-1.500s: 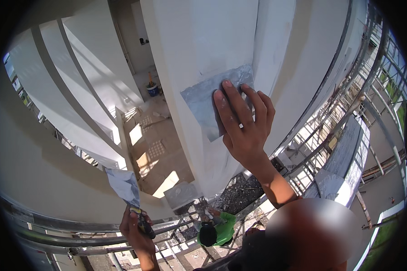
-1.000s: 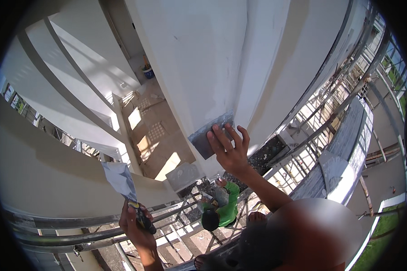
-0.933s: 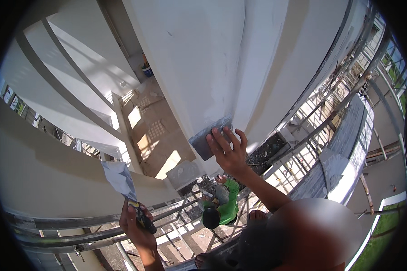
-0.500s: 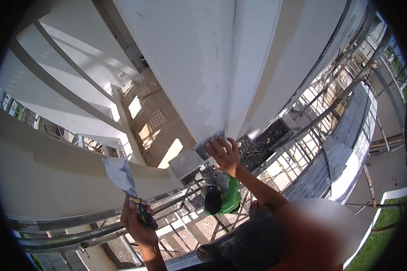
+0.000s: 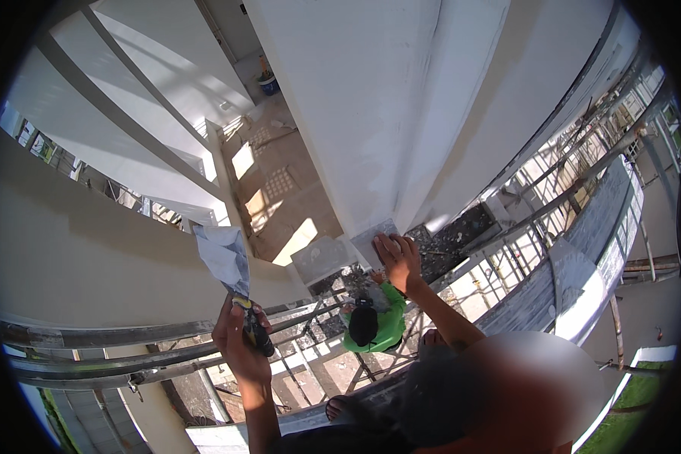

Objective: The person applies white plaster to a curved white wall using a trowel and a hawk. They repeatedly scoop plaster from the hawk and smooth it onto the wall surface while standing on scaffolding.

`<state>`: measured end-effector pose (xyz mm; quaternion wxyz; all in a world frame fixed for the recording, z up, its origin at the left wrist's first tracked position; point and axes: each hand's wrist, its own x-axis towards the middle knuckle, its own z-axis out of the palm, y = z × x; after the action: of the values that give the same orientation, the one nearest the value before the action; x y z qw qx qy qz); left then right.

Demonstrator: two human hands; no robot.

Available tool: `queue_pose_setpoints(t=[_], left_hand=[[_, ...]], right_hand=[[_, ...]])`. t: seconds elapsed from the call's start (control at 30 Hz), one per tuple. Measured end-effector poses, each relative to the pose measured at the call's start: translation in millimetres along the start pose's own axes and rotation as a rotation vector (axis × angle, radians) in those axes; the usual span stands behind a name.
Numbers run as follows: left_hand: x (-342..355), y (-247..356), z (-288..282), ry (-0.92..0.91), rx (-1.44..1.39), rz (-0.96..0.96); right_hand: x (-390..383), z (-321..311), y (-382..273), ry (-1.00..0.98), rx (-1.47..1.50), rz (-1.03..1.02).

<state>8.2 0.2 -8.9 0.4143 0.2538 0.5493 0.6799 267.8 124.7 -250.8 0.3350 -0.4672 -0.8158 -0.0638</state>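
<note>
My right hand [image 5: 401, 261] presses a grey rectangular flat plate [image 5: 371, 234] against the lower part of a tall white pillar [image 5: 333, 113], its fingers curved over the plate. At lower left my left hand [image 5: 238, 333] grips a putty knife by its black and yellow handle [image 5: 253, 325]; the broad blade [image 5: 221, 256] is coated in pale grey-white material and points up, away from the pillar. Just below my right hand, farther down, is a co-worker [image 5: 371, 325] in a green top and dark cap.
Metal scaffold tubes [image 5: 106, 367] cross below and at right, beside a smeared plank [image 5: 583, 280]. A paved floor [image 5: 276, 189] lies deep below at left, with a blue bucket [image 5: 268, 85] by a doorway. Curved pale walls [image 5: 68, 257] flank it. My sandalled foot [image 5: 339, 407] shows at bottom.
My right hand has slid the plate down the pillar toward its lower end. My left hand still holds the putty knife, now slightly higher in view. The co-worker below has shifted slightly.
</note>
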Motion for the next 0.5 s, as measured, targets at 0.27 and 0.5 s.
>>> queue_pose_setpoints(t=[0.27,0.5], left_hand=[[-2,-42,-10,-0.329,0.259,-0.195],[-8,-68,11,-0.615,0.089,-0.396]], right_hand=[[11,-80,-14,-0.028,0.554,0.484],[47,-136,-74,0.047,1.015,0.594]])
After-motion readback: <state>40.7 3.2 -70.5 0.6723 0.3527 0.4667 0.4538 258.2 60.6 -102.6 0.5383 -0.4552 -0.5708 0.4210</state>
